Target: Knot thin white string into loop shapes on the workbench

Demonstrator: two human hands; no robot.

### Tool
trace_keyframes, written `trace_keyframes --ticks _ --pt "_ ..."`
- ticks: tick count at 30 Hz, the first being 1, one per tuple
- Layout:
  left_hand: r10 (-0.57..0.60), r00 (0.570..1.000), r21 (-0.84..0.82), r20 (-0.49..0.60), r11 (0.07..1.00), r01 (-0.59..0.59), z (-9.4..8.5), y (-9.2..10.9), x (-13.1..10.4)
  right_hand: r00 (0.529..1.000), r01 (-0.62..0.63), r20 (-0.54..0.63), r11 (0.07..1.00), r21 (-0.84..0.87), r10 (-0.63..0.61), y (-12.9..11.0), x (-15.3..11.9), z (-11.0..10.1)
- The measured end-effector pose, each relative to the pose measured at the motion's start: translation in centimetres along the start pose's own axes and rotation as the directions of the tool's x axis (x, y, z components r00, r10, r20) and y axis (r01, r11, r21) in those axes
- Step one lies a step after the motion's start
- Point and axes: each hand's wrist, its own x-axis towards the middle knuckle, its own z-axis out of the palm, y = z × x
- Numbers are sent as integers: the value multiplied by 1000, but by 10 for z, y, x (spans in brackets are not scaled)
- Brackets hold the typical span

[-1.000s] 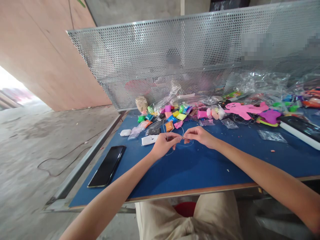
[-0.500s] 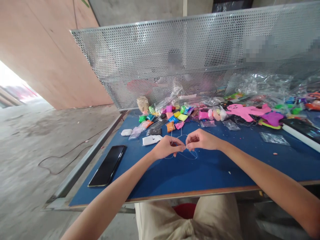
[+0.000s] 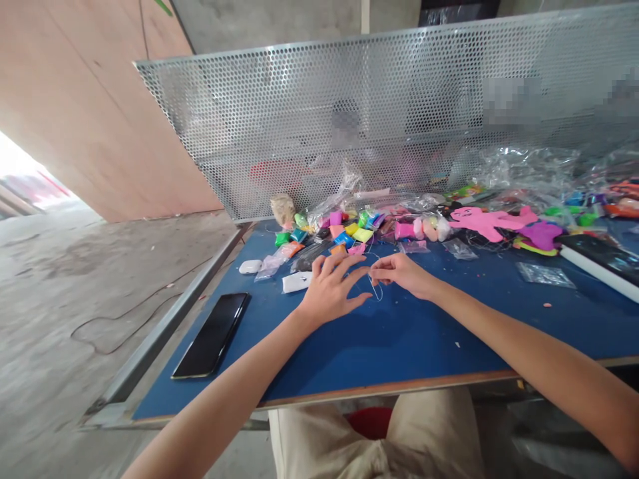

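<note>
A thin, pale thread (image 3: pixel 381 293) loops over the blue table between my hands. My right hand (image 3: pixel 399 274) pinches it, thumb and fingertips pressed together. Beside it, my left hand (image 3: pixel 332 289) is spread palm down, its fingers apart and pointing toward the right fingertips. Whether the thread touches the left fingers is too fine to tell. Just beyond the left hand are an orange packet (image 3: pixel 339 250) and a pink packet (image 3: pixel 357 249). A white packet (image 3: pixel 295 282) is partly covered by that hand.
A black phone (image 3: pixel 212 336) and a white case (image 3: pixel 250 266) lie on the blue table (image 3: pixel 399 352) at the left. Pink foam figure (image 3: pixel 482 221), colourful packets and clear bags line a perforated metal panel (image 3: pixel 299 100). A black-and-white box (image 3: pixel 602 263) is at the right.
My left hand has opened from a pinch near the right fingertips and spread out flat. My right hand keeps its pinch, and the thread loop between the hands looks smaller.
</note>
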Motion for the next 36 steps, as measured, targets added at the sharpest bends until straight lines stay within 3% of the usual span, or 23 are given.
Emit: trace_keyframes --ticks 9,16,20,23,26,28,30,33,36 --pt "-26 993 -159 111 986 44 2 -5 2 1000 -8 -7 992 126 9 3 0 6" --pt "11 997 -138 81 990 0 2 -6 6 999 -23 -36 976 215 31 7 2 10" --pt "54 998 -77 11 996 -53 0 -6 8 987 32 -159 963 269 12 9 3 12" --pt "-47 997 -8 -62 999 47 1 -7 8 952 84 -305 923 376 38 12 6 13" --pt "-236 968 -68 -85 971 230 6 -10 9 912 108 -397 869 482 106 15 9 14" --pt "-349 937 -224 -13 914 337 10 -13 10 902 134 -419 853 504 106 16 11 16" --pt "-422 899 -414 116 803 430 14 -14 10 904 165 -423 860 482 63 17 11 18" --pt "-441 848 -599 293 607 522 19 -13 11 917 204 -399 881 427 -19 17 11 22" --pt "-404 822 -703 401 440 559 24 -8 11 926 220 -374 875 432 -49 17 10 27"
